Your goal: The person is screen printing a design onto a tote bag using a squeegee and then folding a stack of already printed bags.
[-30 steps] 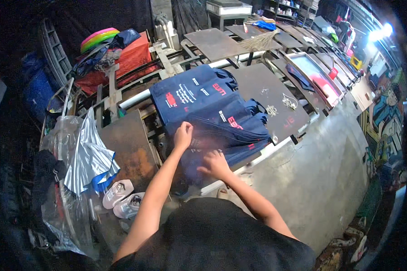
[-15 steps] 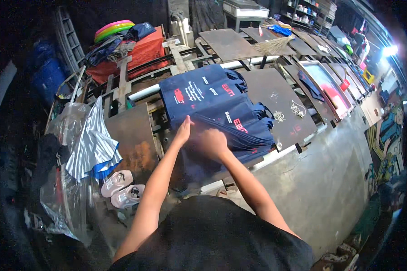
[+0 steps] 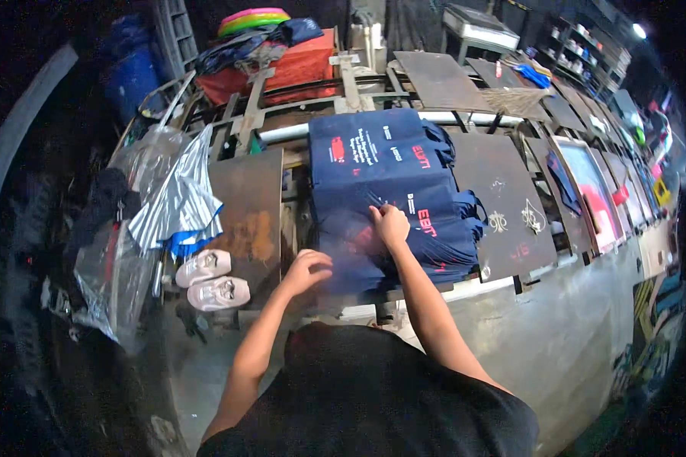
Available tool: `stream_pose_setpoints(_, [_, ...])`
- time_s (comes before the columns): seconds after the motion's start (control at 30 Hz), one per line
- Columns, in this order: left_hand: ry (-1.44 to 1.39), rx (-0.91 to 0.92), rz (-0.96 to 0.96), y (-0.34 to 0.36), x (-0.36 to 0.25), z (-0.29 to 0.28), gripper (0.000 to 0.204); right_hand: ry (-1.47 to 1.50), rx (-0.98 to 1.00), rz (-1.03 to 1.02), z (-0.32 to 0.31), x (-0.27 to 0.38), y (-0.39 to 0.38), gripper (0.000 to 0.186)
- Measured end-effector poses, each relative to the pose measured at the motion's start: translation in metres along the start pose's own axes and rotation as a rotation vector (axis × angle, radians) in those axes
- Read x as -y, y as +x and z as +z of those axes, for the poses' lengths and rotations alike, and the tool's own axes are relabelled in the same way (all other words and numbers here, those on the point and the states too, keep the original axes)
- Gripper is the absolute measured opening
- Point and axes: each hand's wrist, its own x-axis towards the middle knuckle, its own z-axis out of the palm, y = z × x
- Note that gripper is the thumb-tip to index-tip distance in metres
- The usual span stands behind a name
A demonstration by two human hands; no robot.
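Navy blue tote bags (image 3: 343, 199) with white and red print lie overlapped in a stack on the table, their handles (image 3: 471, 207) toward the right. On the nearer pile, my right hand (image 3: 391, 227) is closed, thumb and fingers pinching the cloth of the top bag, and creases run out from the pinch. My left hand (image 3: 307, 272) hovers by the near left corner of the bags, fingers loosely bent and apart, with nothing in it. The cloth between my two hands is blurred by motion.
Left of the bags is a rusty brown board (image 3: 244, 206), with pale pink shoes (image 3: 213, 282) and a folded silver umbrella (image 3: 183, 198) beside it. Right of them lies a dark board (image 3: 499, 198). A broom head (image 3: 514, 99) and a framed screen (image 3: 587, 190) are farther off.
My left hand has come off the cloth toward me. My right hand has moved up the top bag, which was folded back in a curl and now lies flatter. The view has shifted.
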Motion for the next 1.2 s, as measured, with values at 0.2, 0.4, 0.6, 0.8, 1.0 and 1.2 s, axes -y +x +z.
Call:
stream_pose_setpoints(0.2, [0.114,-0.157,-0.029,0.031,-0.015,-0.003,0.021,-0.006,0.033,0.014,0.004,-0.001,0.004,0.047])
stream_pose_setpoints(0.4, [0.089,-0.144,-0.071,0.094,-0.025,0.01,0.018,0.147,0.052,-0.06,-0.015,-0.016,0.006,0.049])
stream_pose_setpoints(0.6, [-0.22,-0.28,-0.178,0.132,0.035,0.024,0.029,0.337,-0.306,-0.51,-0.08,0.027,-0.065,0.017])
stream_pose_setpoints(0.8, [-0.245,-0.338,-0.336,0.17,0.054,0.048,0.037,0.184,-0.095,-0.488,-0.054,0.008,-0.139,0.033])
stream_pose_setpoints(1.0, [-0.161,-0.431,-0.447,0.181,0.044,0.056,0.039,0.054,0.056,-0.383,-0.03,-0.005,-0.143,0.029])
stream_pose_setpoints(1.2, [-0.257,-0.376,-0.506,0.177,0.045,0.044,0.034,0.057,0.092,-0.38,-0.033,0.012,-0.119,0.02])
